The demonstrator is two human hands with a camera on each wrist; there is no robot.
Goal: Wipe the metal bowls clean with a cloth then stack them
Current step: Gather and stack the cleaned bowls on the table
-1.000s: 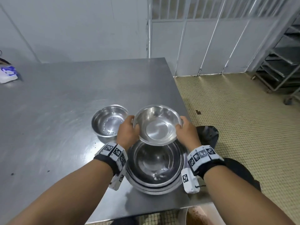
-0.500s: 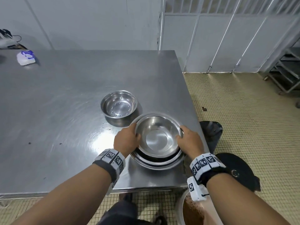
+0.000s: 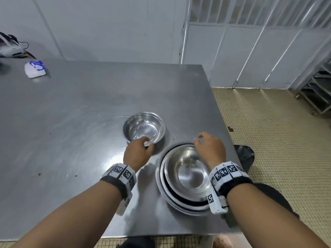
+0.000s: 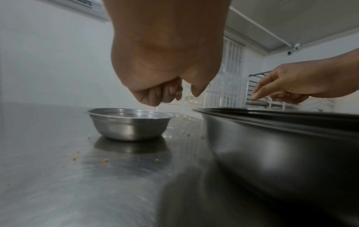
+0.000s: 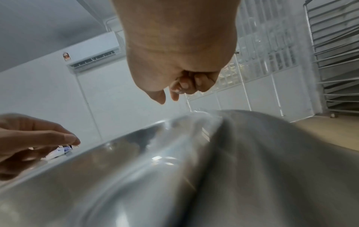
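A stack of nested metal bowls (image 3: 186,176) stands near the right front corner of the steel table (image 3: 71,122); it fills the right wrist view (image 5: 136,176). A small metal bowl (image 3: 144,128) sits alone just behind and to the left of the stack (image 4: 128,124). My left hand (image 3: 147,143) hovers over the small bowl's near rim with loosely curled fingers, holding nothing (image 4: 174,96). My right hand (image 3: 201,139) hangs above the stack's far rim, also empty, fingers loosely curled (image 5: 169,96).
A white and blue bundle (image 3: 35,68) lies at the table's far left, with a device and cable (image 3: 10,47) behind it. The table's right edge runs close to the stack. A black object (image 3: 244,154) sits on the tiled floor; a metal rack (image 3: 318,90) stands far right.
Both hands lowered the held bowl into the stack, let go of it, and moved forward; the left hand now reaches the small bowl.
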